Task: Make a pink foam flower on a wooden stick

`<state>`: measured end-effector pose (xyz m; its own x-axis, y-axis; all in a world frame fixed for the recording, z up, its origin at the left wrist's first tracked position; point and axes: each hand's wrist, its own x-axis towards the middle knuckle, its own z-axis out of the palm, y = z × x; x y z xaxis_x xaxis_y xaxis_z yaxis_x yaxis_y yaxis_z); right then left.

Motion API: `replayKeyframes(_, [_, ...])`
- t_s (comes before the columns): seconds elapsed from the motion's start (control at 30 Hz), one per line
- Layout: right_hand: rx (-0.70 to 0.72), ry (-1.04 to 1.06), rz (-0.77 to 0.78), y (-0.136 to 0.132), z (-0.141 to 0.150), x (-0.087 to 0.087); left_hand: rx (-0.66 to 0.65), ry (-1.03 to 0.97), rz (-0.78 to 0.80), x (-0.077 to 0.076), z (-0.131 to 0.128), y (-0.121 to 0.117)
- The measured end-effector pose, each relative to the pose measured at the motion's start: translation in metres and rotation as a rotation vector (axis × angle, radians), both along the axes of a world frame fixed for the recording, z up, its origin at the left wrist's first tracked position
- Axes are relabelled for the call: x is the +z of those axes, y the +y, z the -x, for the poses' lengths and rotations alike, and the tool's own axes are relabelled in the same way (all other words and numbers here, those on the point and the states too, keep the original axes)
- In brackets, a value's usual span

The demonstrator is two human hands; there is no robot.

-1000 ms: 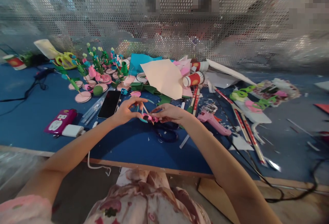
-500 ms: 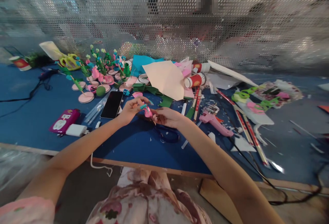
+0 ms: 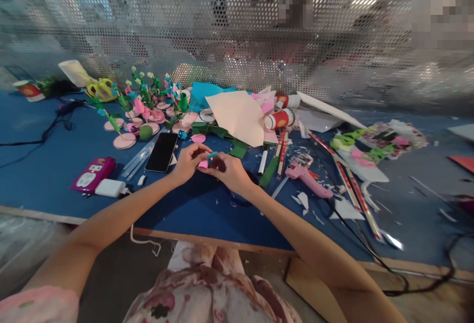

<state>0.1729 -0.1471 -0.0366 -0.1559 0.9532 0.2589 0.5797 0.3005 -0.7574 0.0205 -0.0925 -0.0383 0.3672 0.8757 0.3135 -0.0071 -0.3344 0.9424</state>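
Observation:
Between my two hands is a small pink paper flower (image 3: 203,164) with a blue curled strip (image 3: 212,155) at its top. My left hand (image 3: 189,163) pinches it from the left, fingers closed. My right hand (image 3: 230,171) is closed on its right side, thumb and fingertips at the flower and the blue strip. The fingers hide part of the piece. Left of my left hand lies a black phone (image 3: 162,152). Just beyond the hands is a pink paper disc (image 3: 199,138). A dark blue loop (image 3: 237,199) lies partly under my right forearm.
Paper flowers on round pink bases (image 3: 124,140) crowd the back left. A pink glue gun (image 3: 309,180) with a cord lies right, near red-striped sticks (image 3: 356,184). Cream paper (image 3: 237,115) and paper cups (image 3: 279,118) fill the back. A magenta power bank (image 3: 93,175) sits left.
The flower has moved slightly left and turned between my hands. My right hand has shifted left, with its fingertips now at the blue strip. The view has turned a little.

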Motion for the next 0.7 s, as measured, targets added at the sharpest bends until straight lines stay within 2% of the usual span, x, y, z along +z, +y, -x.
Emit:
replayKeyframes(0.13, [0.107,0.034,0.046,-0.001,0.005,-0.005,0.025,-0.052,0.079,-0.001,-0.001,0.0])
replayKeyframes(0.37, [0.064,0.039,0.053,0.0,0.003,-0.008,0.03,-0.113,0.162,-0.003,0.0,0.006])
replayKeyframes(0.53, [0.048,-0.032,0.074,0.001,0.002,-0.01,-0.043,-0.065,0.113,0.0,0.001,0.004])
replayKeyframes(0.63, [0.028,-0.084,0.049,0.001,0.002,-0.006,-0.003,-0.052,0.082,0.001,0.002,0.005])
replayKeyframes(0.7, [-0.021,-0.188,-0.042,-0.003,-0.002,0.001,0.046,-0.056,0.061,-0.001,0.004,0.007])
